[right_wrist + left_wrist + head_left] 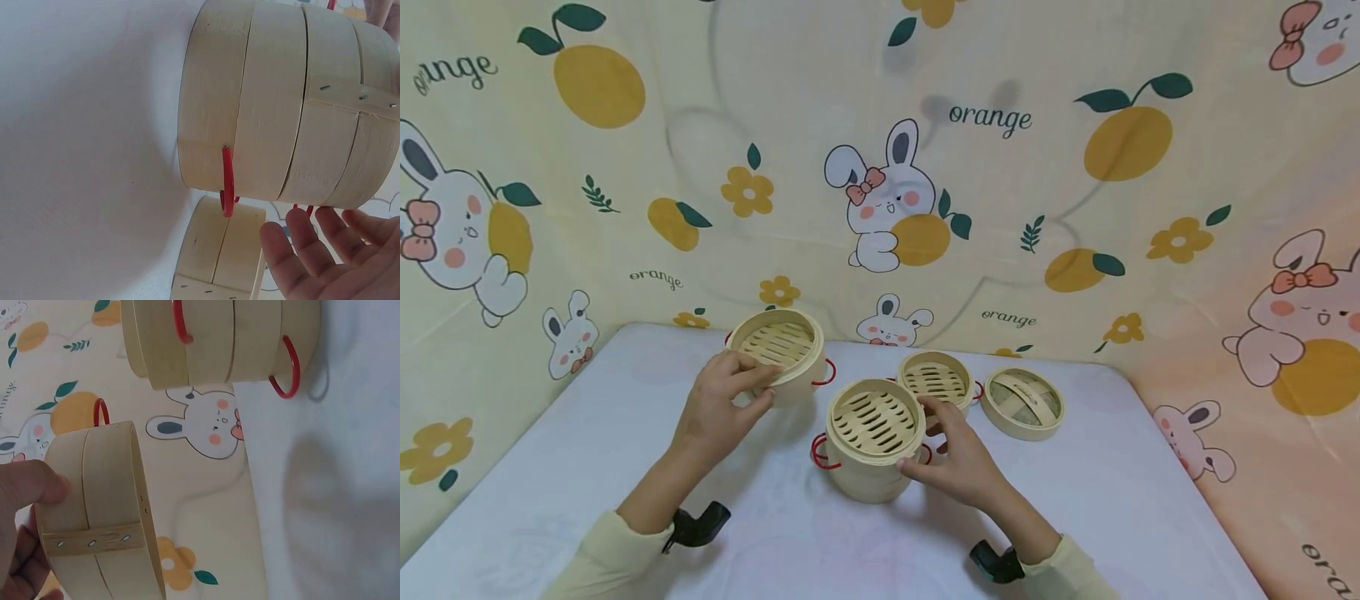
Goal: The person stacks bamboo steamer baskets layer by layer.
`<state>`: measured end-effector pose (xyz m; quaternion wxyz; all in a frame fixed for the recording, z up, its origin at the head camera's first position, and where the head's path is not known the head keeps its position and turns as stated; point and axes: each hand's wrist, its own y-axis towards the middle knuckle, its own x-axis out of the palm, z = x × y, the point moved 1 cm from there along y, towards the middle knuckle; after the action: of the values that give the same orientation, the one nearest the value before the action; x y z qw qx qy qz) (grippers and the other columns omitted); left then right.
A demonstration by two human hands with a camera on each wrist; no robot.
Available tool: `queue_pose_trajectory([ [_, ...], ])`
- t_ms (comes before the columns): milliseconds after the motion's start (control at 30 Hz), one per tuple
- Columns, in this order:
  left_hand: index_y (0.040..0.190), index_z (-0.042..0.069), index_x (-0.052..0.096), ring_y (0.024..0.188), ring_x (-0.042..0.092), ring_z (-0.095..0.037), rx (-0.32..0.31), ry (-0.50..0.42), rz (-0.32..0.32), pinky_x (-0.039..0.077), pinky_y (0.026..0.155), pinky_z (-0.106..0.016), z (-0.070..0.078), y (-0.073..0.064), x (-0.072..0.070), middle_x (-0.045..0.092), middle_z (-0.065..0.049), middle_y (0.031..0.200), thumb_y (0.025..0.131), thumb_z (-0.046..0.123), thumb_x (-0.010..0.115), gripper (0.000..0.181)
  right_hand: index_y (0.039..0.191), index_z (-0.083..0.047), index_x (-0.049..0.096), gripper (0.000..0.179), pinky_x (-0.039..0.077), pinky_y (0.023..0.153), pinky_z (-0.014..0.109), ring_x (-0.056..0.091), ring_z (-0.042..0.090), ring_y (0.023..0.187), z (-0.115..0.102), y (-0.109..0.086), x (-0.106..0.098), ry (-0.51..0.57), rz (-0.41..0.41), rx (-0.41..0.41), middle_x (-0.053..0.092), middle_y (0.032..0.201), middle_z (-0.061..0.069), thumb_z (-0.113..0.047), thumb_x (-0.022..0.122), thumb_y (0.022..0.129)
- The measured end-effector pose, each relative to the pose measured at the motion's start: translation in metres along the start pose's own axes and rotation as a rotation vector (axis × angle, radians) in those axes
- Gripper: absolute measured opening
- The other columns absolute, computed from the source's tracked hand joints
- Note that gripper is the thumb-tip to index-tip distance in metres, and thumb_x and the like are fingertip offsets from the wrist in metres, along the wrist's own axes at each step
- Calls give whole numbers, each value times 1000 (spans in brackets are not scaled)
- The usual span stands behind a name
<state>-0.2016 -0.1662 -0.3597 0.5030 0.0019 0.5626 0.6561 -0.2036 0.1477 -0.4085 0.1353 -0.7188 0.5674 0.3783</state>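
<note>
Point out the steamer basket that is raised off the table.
The basket in the left hand: it is held up, while the front stack and the single basket behind it stand on the table.

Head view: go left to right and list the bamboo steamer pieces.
Held basket in the left hand → front stack → rear basket → round lid.

Slatted bamboo steamer [778, 343], slightly tilted, near upright red-handled stack [872, 446]
</note>
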Motion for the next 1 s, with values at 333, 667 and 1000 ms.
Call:
queue_pose_trajectory([
  [333, 94, 16, 70, 82, 45, -10, 52, 17, -25, 36, 72, -26, 13, 1, 0, 54, 6, 86, 67, 10, 71, 27, 131, -21, 34, 91, 45, 67, 28, 53, 15, 91, -1, 0, 0, -2, 4, 4, 45, 112, -8, -59, 69, 57],
  [667, 95, 17, 69, 84, 47, -12, 83, 26, -43, 35, 75, -30, 25, 0, 0, 53, 5, 88, 69, 12, 70, 27, 131, -21, 35, 91, 46, 69, 36, 52, 13, 90, -1, 0, 0, 15, -2, 14, 45, 112, -9, -59, 70, 56],
  [1000, 92, 16, 70, 81, 47, -12, 179, -31, 11, 35, 76, -32, 37, -1, 5, 53, 4, 85, 69, 12, 66, 24, 131, -21, 35, 90, 46, 69, 36, 52, 15, 90, -3, 0, -1, 14, -1, 11, 46, 112, -8, -57, 71, 57],
])
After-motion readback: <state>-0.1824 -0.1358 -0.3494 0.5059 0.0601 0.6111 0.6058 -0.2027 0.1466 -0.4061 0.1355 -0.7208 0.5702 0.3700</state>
